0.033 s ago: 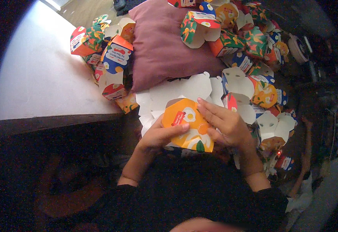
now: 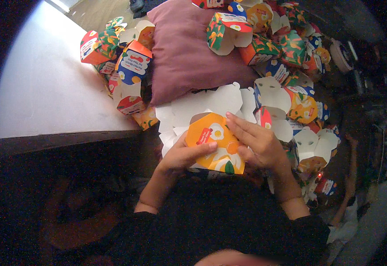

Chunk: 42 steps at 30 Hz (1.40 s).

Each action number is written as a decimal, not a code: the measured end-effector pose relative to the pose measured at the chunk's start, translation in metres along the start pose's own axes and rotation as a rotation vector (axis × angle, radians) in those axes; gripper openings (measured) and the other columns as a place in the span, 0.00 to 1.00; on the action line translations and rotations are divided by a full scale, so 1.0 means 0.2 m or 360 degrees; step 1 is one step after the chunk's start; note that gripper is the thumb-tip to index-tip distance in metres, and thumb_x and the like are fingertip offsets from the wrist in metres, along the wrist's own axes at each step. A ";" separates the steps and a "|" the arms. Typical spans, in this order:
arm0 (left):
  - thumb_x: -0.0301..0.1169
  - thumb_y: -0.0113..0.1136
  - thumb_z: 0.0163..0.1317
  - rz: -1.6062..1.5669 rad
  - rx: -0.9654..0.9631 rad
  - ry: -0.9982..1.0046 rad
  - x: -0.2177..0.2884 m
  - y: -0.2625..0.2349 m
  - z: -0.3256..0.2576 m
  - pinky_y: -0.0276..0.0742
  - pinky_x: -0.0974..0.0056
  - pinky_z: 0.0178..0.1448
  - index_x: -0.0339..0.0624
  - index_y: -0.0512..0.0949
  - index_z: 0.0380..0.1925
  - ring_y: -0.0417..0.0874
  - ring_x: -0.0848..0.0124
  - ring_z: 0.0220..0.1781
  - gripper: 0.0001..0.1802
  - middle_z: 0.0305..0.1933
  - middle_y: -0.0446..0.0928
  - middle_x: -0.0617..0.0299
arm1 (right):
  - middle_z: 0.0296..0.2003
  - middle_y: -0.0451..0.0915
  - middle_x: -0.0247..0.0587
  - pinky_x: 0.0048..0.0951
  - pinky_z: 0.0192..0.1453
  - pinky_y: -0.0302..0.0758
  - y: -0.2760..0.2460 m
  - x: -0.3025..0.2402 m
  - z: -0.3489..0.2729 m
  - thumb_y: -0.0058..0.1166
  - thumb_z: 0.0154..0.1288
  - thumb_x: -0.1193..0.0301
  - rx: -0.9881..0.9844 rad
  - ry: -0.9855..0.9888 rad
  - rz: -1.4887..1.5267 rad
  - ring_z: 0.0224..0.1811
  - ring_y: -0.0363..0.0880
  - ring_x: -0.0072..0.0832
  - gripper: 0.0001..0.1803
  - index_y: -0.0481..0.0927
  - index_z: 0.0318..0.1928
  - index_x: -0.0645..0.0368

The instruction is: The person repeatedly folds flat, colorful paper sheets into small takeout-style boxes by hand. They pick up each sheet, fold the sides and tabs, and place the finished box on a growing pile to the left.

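Our left hand (image 2: pixel 180 153) pinches the yellow box (image 2: pixel 207 129); our right hand (image 2: pixel 263 142) rests on it, fingers close together. We should press softly and evenly.

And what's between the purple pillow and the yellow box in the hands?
White cardboard lies between the purple pillow and the yellow box, seen in the head view.
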<state>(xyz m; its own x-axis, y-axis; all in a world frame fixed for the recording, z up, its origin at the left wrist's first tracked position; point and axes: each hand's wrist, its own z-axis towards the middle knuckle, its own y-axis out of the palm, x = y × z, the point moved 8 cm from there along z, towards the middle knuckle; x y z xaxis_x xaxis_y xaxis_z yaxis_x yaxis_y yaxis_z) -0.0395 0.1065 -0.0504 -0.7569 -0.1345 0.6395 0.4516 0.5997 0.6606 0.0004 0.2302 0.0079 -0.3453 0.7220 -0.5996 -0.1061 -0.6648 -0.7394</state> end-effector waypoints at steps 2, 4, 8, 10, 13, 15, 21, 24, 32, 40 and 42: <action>0.28 0.62 0.55 0.0173 -0.0029 0.0029 0.01 0.01 0.00 0.72 0.66 0.54 0.35 0.65 0.53 0.76 0.71 0.49 0.26 0.48 0.74 0.58 | 0.45 0.78 0.49 0.26 0.47 0.77 0.02 0.12 -0.03 0.51 0.58 0.73 0.0068 0.0459 0.0731 0.42 0.80 0.31 0.19 0.75 0.52 0.63; 0.27 0.62 0.54 0.0333 -0.0054 0.0099 0.03 0.02 0.00 0.71 0.67 0.54 0.35 0.66 0.52 0.75 0.72 0.49 0.25 0.46 0.74 0.59 | 0.44 0.79 0.46 0.24 0.46 0.76 0.10 0.21 -0.08 0.53 0.58 0.74 0.0042 0.0814 0.1247 0.42 0.80 0.26 0.18 0.76 0.51 0.63; 0.25 0.64 0.52 0.0529 -0.0059 0.0236 0.06 0.04 -0.02 0.71 0.69 0.52 0.35 0.68 0.47 0.75 0.74 0.46 0.23 0.42 0.73 0.60 | 0.39 0.81 0.40 0.24 0.47 0.75 0.19 0.27 -0.12 0.58 0.55 0.78 0.0198 0.0927 0.1404 0.42 0.79 0.24 0.15 0.79 0.46 0.63; 0.24 0.65 0.50 0.0775 0.0101 0.0504 0.15 0.02 -0.06 0.73 0.69 0.50 0.35 0.69 0.44 0.76 0.74 0.44 0.21 0.41 0.73 0.60 | 0.44 0.79 0.42 0.27 0.51 0.73 0.18 0.24 -0.11 0.56 0.56 0.78 0.0330 0.0616 0.1297 0.46 0.77 0.26 0.18 0.76 0.49 0.64; 0.21 0.67 0.45 0.1022 0.0704 0.0966 0.38 -0.10 -0.25 0.76 0.67 0.45 0.37 0.72 0.39 0.77 0.72 0.41 0.19 0.40 0.73 0.60 | 0.54 0.72 0.45 0.29 0.54 0.71 0.23 0.42 -0.17 0.54 0.58 0.77 0.0642 0.0789 0.1578 0.51 0.74 0.29 0.25 0.68 0.57 0.65; 0.21 0.70 0.42 0.1082 0.1535 0.1560 0.58 -0.24 -0.45 0.78 0.68 0.42 0.39 0.66 0.48 0.78 0.68 0.39 0.32 0.42 0.73 0.56 | 0.59 0.66 0.47 0.31 0.56 0.70 0.27 0.58 -0.24 0.55 0.59 0.73 0.0615 0.1086 0.1284 0.54 0.71 0.32 0.30 0.61 0.61 0.65; 0.25 0.72 0.38 0.1755 0.1824 0.2298 0.59 -0.26 -0.42 0.60 0.56 0.62 0.37 0.64 0.50 0.67 0.59 0.56 0.36 0.47 0.68 0.50 | 0.59 0.62 0.56 0.36 0.63 0.61 0.44 0.67 -0.38 0.61 0.53 0.64 0.0162 0.1172 -0.0127 0.61 0.63 0.43 0.37 0.62 0.58 0.72; 0.23 0.67 0.40 0.2343 0.0957 0.1690 0.27 -0.19 -0.01 0.63 0.56 0.57 0.39 0.72 0.42 0.72 0.58 0.51 0.24 0.44 0.74 0.56 | 0.59 0.61 0.58 0.36 0.65 0.58 0.48 0.66 -0.38 0.62 0.50 0.62 0.0132 0.1184 -0.0164 0.62 0.59 0.47 0.39 0.62 0.58 0.73; 0.33 0.69 0.40 0.2861 0.0261 0.0617 -0.30 -0.38 0.33 0.62 0.52 0.62 0.47 0.68 0.50 0.64 0.54 0.61 0.34 0.59 0.63 0.50 | 0.58 0.65 0.53 0.34 0.63 0.62 0.41 0.53 -0.35 0.53 0.56 0.72 0.0345 0.0910 0.0164 0.61 0.64 0.42 0.26 0.69 0.56 0.66; 0.32 0.70 0.38 0.2704 0.0108 0.0723 -0.29 -0.41 0.34 0.64 0.55 0.60 0.43 0.69 0.48 0.66 0.51 0.59 0.33 0.56 0.66 0.48 | 0.49 0.76 0.46 0.31 0.53 0.72 0.33 0.51 -0.13 0.57 0.48 0.80 -0.0099 0.0126 0.0213 0.50 0.76 0.37 0.16 0.79 0.42 0.59; 0.32 0.69 0.39 0.2631 0.0088 0.0766 -0.26 -0.39 0.32 0.64 0.54 0.59 0.43 0.69 0.48 0.66 0.52 0.59 0.32 0.55 0.66 0.48 | 0.47 0.77 0.47 0.31 0.53 0.72 0.32 0.53 -0.07 0.60 0.47 0.78 -0.0139 0.0151 0.0328 0.49 0.76 0.38 0.14 0.78 0.38 0.59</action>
<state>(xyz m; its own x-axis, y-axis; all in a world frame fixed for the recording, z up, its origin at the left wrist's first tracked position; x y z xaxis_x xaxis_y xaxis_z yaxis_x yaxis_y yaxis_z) -0.0665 0.1173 -0.1612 0.6603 0.4055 0.6322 0.5218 0.3578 -0.7744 -0.0306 0.2664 -0.1076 -0.2619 0.5905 -0.7634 0.0398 -0.7837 -0.6198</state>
